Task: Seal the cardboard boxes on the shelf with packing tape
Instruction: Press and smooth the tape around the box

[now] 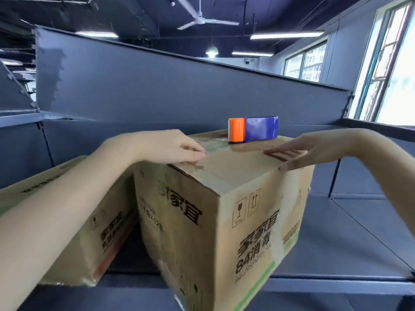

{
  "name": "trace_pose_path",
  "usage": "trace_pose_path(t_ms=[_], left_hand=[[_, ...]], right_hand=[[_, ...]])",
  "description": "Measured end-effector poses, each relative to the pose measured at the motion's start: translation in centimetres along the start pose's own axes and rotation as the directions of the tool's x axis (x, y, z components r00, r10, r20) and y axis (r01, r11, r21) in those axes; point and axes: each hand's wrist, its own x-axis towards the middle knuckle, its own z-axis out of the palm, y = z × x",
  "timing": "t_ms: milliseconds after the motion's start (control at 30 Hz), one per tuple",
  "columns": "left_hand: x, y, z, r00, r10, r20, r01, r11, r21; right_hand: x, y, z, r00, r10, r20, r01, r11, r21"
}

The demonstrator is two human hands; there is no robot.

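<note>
A tall cardboard box (224,221) with black printed characters stands on the blue shelf, its top flaps closed and a strip of clear tape along the top seam. An orange and blue tape dispenser (253,130) sits on the far side of its top. My left hand (170,147) rests on the left part of the box top, fingers lightly bent over the near edge. My right hand (298,153) lies flat with straight fingers on the right part of the top, just in front of the dispenser. A second, lower cardboard box (74,232) lies to the left under my left forearm.
The blue metal shelf (348,232) stretches to the right of the box, with a blue back panel (157,86) behind. Windows (393,63) are at the right, a ceiling fan (199,19) overhead.
</note>
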Motion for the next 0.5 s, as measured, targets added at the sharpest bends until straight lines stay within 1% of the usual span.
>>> trace_pose_path(t_ms=[67,133,167,200,267,333,400,500], left_hand=[[0.3,-0.1,1.1,0.996,0.041,-0.078,-0.042,0.999,-0.016],[0.7,0.0,2.2,0.994,0.062,-0.092,-0.071,0.993,-0.098],[0.8,0.0,2.5,0.994,0.055,-0.091,-0.068,0.987,-0.143],[0.9,0.0,2.8,0.995,0.037,-0.097,-0.055,0.981,-0.184],[1.1,-0.2,3.2,0.993,0.002,-0.118,-0.030,0.971,-0.237],[1.1,0.0,3.5,0.986,-0.009,-0.166,-0.029,0.974,-0.224],[0.8,0.4,3.9,0.977,-0.042,-0.209,-0.007,0.974,-0.228],[0.0,1.3,4.0,0.960,-0.109,-0.258,0.045,0.969,-0.244]], right_hand=[[-0.7,-0.8,0.4,0.998,-0.061,-0.007,0.061,0.996,0.066],[-1.0,-2.9,1.0,0.990,-0.134,-0.047,0.139,0.981,0.132],[-1.1,-4.3,1.3,0.986,-0.150,-0.075,0.160,0.977,0.139],[-1.2,-5.9,1.7,0.982,-0.157,-0.103,0.168,0.979,0.112],[-1.2,-8.8,2.6,0.979,-0.154,-0.136,0.150,0.988,-0.042],[-0.8,-10.9,4.1,0.984,-0.129,-0.124,0.110,0.983,-0.149],[-0.4,-12.5,5.6,0.981,-0.139,-0.136,0.113,0.976,-0.184],[-0.3,-13.3,6.7,0.936,-0.226,-0.270,0.184,0.968,-0.172]])
